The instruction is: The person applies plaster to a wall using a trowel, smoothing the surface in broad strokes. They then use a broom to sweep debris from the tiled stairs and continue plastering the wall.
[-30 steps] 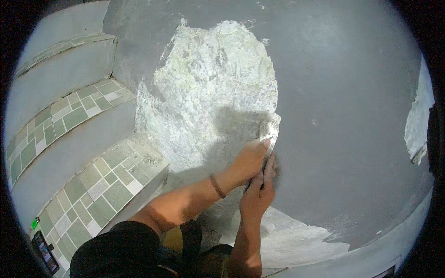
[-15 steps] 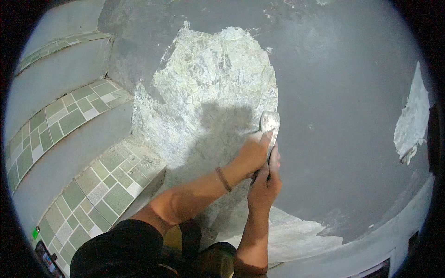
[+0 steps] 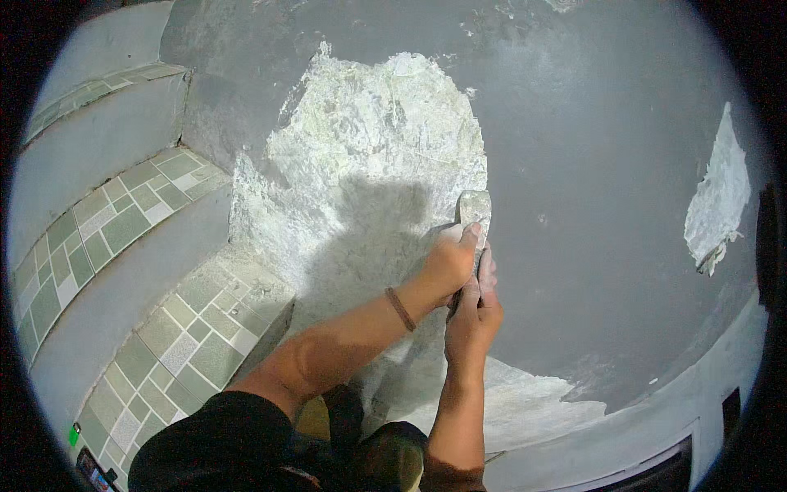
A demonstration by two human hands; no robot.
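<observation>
Both my hands are closed around one scraper (image 3: 475,207), a flat, dust-whitened metal blade pointing up the wall. My left hand (image 3: 452,261) grips it near the blade, the thumb lying along the metal. Just below, my right hand (image 3: 474,316) is wrapped round the lower part, and the handle is mostly hidden by my fingers. The blade's tip is at the boundary between a bare whitish patch (image 3: 369,123) and the dark grey paint (image 3: 590,221) of the wall. My shadow falls across the patch.
Tiled steps (image 3: 180,328) with green and white pieces climb along the left. A smaller bare patch (image 3: 720,197) shows at the far right of the wall, another (image 3: 525,402) low down. A pale ledge (image 3: 631,451) runs along the bottom right. A phone (image 3: 94,469) is at the lower left.
The view has shifted slightly. Both hands stay closed on the scraper, whose blade has moved a little upward along the paint's edge.
</observation>
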